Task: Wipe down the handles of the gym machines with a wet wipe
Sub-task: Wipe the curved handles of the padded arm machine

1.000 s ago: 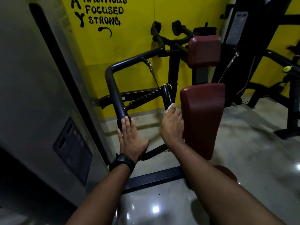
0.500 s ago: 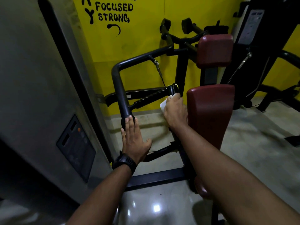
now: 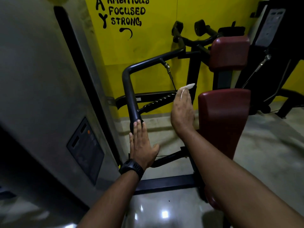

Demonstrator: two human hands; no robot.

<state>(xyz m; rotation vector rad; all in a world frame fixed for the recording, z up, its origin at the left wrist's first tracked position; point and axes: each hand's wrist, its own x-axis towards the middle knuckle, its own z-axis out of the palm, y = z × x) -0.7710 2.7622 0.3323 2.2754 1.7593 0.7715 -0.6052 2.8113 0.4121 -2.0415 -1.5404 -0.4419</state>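
A white wipe (image 3: 187, 87) juts past the fingertips of a person's right hand (image 3: 181, 112), raised at a black machine (image 3: 195, 74) against a yellow wall (image 3: 148, 51). The hand holds the wipe under nearly straight fingers. The thumb is hidden behind the palm, so just how the cloth is pinched cannot be told.

The ribbed handle (image 3: 158, 102) lies left of and a little below the wipe. Its long axis slants from the near left, where it meets the bent bar (image 3: 130, 89), up to the far right, where its top end vanishes behind the right hand's fingers. Whether wipe and handle touch there cannot be made out. The right hand is much the nearer to the handle, so a stroke down and leftward along that slant looks the likely next pass.

The left hand (image 3: 141, 143), a black watch (image 3: 131, 167) at its wrist, lies flat and empty, fingers straight and together, their tips on the bar's lower end.

A red pad (image 3: 223, 119) stands just right of the right hand, an upper pad (image 3: 229, 53) beyond it. The far handles (image 3: 177, 27) show dimly against the wall. Another machine (image 3: 283, 46) at far right is cut off and in shadow. A grey cabinet (image 3: 41, 79) fills the left.
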